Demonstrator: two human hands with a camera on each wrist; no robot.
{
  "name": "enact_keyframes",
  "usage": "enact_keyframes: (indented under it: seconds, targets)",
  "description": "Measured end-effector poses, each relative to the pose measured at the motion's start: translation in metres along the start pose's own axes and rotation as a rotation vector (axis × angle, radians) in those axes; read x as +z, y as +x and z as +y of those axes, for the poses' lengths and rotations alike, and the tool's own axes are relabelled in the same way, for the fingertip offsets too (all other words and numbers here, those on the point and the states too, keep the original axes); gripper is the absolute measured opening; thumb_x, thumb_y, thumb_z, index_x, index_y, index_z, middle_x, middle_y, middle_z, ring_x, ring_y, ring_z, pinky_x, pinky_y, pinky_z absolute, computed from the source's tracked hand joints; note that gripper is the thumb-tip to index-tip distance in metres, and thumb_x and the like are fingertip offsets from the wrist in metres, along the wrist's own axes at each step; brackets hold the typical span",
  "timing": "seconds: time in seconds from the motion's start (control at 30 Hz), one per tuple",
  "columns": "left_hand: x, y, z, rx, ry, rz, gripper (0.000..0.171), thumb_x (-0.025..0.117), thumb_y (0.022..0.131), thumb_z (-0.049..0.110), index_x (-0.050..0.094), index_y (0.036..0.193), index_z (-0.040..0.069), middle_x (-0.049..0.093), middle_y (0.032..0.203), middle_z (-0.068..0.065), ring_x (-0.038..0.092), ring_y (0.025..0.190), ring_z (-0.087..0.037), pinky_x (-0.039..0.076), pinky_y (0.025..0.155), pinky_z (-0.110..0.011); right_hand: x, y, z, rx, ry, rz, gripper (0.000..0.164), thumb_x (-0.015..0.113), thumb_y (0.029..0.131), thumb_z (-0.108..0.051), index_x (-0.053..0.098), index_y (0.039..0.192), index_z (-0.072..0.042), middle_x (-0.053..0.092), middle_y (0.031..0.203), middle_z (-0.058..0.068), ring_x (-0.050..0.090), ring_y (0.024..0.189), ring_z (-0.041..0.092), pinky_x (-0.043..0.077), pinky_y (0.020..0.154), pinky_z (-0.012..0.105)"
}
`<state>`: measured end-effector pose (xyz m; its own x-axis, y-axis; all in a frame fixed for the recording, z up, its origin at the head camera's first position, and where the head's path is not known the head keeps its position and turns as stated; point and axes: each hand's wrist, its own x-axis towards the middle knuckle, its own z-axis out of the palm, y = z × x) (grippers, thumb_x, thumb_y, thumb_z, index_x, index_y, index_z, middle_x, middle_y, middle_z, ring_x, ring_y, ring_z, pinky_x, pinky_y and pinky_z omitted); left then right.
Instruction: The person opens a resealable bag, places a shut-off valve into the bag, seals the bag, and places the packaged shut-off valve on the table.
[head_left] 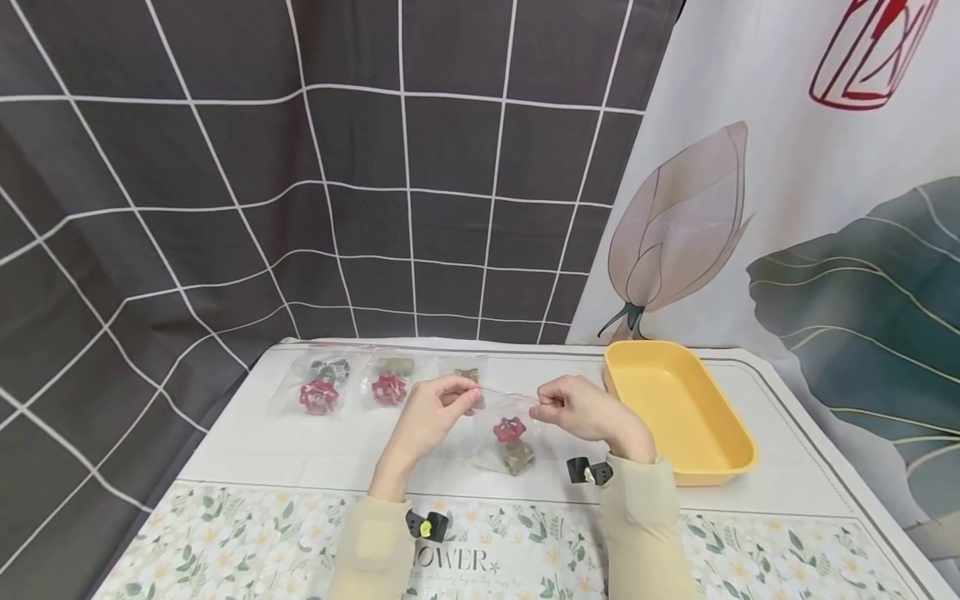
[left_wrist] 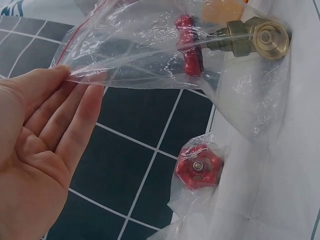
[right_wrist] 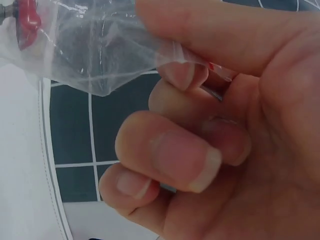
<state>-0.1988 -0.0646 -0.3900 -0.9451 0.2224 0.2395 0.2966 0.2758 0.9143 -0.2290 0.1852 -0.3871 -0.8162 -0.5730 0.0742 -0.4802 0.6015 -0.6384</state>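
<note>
A clear zip bag [head_left: 487,433] with a red seal line hangs between both hands in the head view. Inside lies a brass valve [head_left: 519,457] with a red handwheel [head_left: 509,430], low in the bag near the tabletop. My left hand [head_left: 431,412] pinches one top corner between thumb and fingers; in the left wrist view the red seal line runs up from the thumb tip. The opposite top corner is pinched by my right hand [head_left: 588,410], its other fingers curled in the right wrist view. The bag's mouth is stretched between the hands.
More bagged valves lie along the back left: one bag [head_left: 318,397] at the far left, another bag [head_left: 389,389] beside it, and a third [head_left: 467,375] partly behind the left hand. A yellow tray [head_left: 738,433] stands on the right. The table [head_left: 247,450] has a floral front strip.
</note>
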Motion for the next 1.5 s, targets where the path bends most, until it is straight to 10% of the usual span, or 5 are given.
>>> enact_keyframes:
  seconds: [0.67,1.5]
  targets:
    - [0.002,0.011,-0.040,0.033,0.020,0.003,0.017,0.066,0.095,0.020,0.072,0.103,0.007,0.073,0.090,0.000,0.070,0.083,-0.015,0.055,0.082,-0.038,-0.003,-0.005,0.006,-0.005,0.074,-0.008,0.041,0.069,0.090,-0.014,0.038,0.064,-0.014,0.028,0.058,-0.009,0.032,0.057,0.007,0.025,0.053,0.023]
    - [0.003,0.006,-0.018,-0.004,0.024,0.033,0.016,0.064,0.095,0.009,0.069,0.105,-0.002,0.073,0.092,-0.012,0.070,0.087,-0.034,0.053,0.083,-0.048,-0.008,-0.011,0.008,0.043,0.071,-0.036,0.033,0.064,0.095,-0.014,0.044,0.068,-0.014,0.030,0.060,-0.008,0.034,0.059,0.009,0.026,0.054,0.024]
